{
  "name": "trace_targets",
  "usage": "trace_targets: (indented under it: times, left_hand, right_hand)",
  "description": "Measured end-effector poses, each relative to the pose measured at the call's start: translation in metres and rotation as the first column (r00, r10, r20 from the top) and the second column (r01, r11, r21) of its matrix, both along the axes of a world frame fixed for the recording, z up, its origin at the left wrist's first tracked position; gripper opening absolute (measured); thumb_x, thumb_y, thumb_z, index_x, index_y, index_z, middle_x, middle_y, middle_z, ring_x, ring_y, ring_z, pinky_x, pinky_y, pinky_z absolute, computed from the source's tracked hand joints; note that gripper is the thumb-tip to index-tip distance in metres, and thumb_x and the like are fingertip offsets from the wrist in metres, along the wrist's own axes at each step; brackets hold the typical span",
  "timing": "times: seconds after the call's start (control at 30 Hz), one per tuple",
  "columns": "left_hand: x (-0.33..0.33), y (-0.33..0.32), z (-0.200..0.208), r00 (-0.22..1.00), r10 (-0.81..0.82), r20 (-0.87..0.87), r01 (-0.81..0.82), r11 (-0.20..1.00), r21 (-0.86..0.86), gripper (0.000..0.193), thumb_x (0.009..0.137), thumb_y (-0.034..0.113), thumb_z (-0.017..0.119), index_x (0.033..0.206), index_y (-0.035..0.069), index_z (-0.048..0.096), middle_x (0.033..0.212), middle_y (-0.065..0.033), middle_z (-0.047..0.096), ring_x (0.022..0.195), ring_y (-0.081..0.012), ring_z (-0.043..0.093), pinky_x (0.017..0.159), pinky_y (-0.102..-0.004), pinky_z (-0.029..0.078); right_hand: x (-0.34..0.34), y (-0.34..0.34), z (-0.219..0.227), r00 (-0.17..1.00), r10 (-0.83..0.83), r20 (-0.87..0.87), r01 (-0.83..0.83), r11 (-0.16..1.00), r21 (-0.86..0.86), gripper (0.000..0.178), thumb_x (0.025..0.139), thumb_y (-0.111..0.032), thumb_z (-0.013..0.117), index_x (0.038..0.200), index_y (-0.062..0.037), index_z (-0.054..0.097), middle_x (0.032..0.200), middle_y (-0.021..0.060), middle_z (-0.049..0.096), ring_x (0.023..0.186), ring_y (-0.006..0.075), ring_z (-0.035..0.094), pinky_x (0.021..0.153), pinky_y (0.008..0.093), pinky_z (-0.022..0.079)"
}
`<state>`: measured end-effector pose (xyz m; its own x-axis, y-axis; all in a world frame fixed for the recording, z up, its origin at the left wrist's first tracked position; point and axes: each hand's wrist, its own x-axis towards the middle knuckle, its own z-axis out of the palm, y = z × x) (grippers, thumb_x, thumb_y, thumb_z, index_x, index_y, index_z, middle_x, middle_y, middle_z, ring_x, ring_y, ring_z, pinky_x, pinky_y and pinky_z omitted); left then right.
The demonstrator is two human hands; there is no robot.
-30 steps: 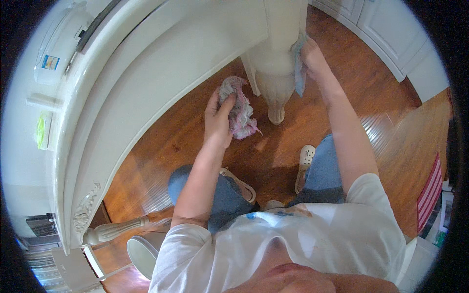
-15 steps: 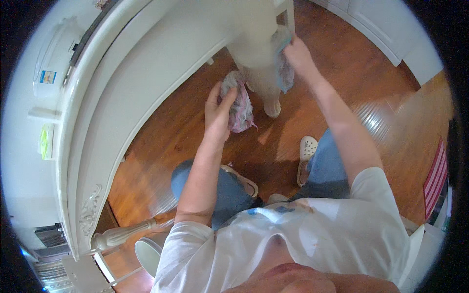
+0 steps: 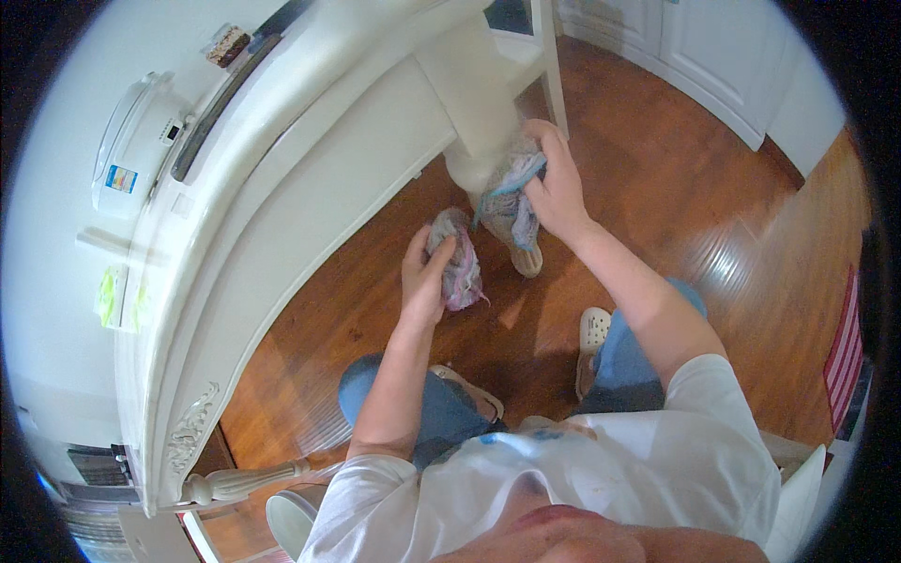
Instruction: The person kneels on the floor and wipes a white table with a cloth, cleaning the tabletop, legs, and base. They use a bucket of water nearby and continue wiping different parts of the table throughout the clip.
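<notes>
Labels and packages seen in the head view:

- Small rectangular sticker [image 3: 121, 177] on the side of the white round appliance [image 3: 131, 141], at the left of the white tabletop [image 3: 56, 113]. Mostly blue, with a pale band and a touch of orange. Print too small to make out.
- Yellow-green sticky notes or paper labels [image 3: 112, 294], lying on the tabletop below the appliance, near the table's edge. Roughly rectangular, slightly overlapping.
- Small clear packet [image 3: 228, 44] with dark brown contents, at the top of the tabletop just beside a long dark bar. Blurred; kind of packet cannot be told.

No screens or signs visible.
</notes>
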<state>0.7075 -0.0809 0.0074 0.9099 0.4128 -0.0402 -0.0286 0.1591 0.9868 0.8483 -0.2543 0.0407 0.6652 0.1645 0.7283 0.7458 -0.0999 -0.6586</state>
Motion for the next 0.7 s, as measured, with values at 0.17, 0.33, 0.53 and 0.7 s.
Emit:
trace_targets:
  times: [0.17,0.33,0.53,0.7]
  left_hand:
    - [-0.002,0.001,0.001,0.998,0.041,0.036,-0.038,0.995,-0.089,0.033,0.09,0.013,0.061,0.12,0.002,0.053,0.102,-0.005,0.062,0.086,-0.0118,0.06,0.072,-0.0272,0.051]
    - [-0.006,0.007,-0.001,0.996,0.054,0.071,-0.05,0.997,-0.054,0.032,0.091,0.013,0.061,0.121,0.004,0.054,0.099,-0.0048,0.063,0.081,-0.0124,0.061,0.067,-0.0281,0.053]
    - [-0.01,0.018,-0.004,0.993,0.099,0.06,-0.095,0.993,-0.07,0.034,0.09,0.012,0.061,0.121,0.003,0.052,0.099,-0.0062,0.063,0.081,-0.0142,0.062,0.067,-0.0292,0.054]
    - [-0.011,0.017,0.001,0.997,0.075,0.033,-0.07,0.989,-0.131,0.038,0.088,0.012,0.064,0.122,-0.001,0.052,0.105,-0.005,0.061,0.091,-0.0115,0.058,0.077,-0.0264,0.049]
  right_hand:
    - [0.032,0.01,-0.001,0.954,0.046,-0.296,-0.03,0.998,0.058,0.033,0.084,-0.014,0.052,0.114,-0.0013,0.054,0.104,0.0157,0.062,0.1,0.0333,0.058,0.09,0.037,0.043]
    - [0.063,0.011,-0.004,0.592,0.572,-0.567,-0.27,0.804,0.53,0.029,0.092,-0.02,0.052,0.112,-0.0005,0.058,0.104,0.0102,0.064,0.094,0.0188,0.06,0.082,0.0343,0.048]
    - [0.065,0.016,-0.008,0.4,0.652,-0.644,-0.22,0.75,0.623,0.03,0.094,-0.024,0.05,0.111,-0.0006,0.058,0.104,0.0113,0.063,0.094,0.0195,0.06,0.081,0.0335,0.049]
    - [0.04,0.015,-0.005,0.598,0.457,-0.659,-0.148,0.871,0.469,0.034,0.093,-0.023,0.048,0.117,-0.001,0.056,0.111,0.0127,0.061,0.103,0.021,0.057,0.09,0.0329,0.044]
